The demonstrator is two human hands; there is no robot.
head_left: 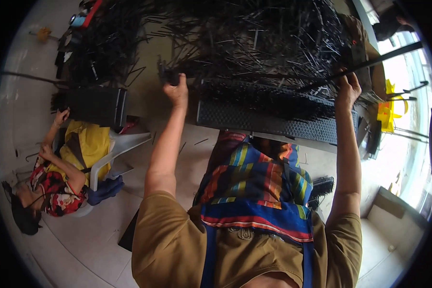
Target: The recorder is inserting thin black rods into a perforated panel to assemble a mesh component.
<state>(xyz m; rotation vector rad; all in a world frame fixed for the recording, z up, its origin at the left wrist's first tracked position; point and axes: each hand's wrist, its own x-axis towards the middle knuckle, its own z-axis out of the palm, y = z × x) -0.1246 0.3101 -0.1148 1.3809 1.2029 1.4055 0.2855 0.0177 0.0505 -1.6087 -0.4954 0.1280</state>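
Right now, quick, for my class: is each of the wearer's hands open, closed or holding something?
Left hand: closed on a dark piece.
Right hand: at the long black strip; grip cannot be told.

Black strips [283, 53]! Dark grey on the tray [216, 115], honeycomb-patterned; brown shirt [163, 235]; apron [254, 177] striped in blue, red, orange and yellow; and there's the co-worker's top [57, 192], floral, red, black and cream!

The window [410, 153] at 3 o'clock was overexposed; black strips [254, 53] at 12 o'clock were dim; fisheye distortion curved the periphery.
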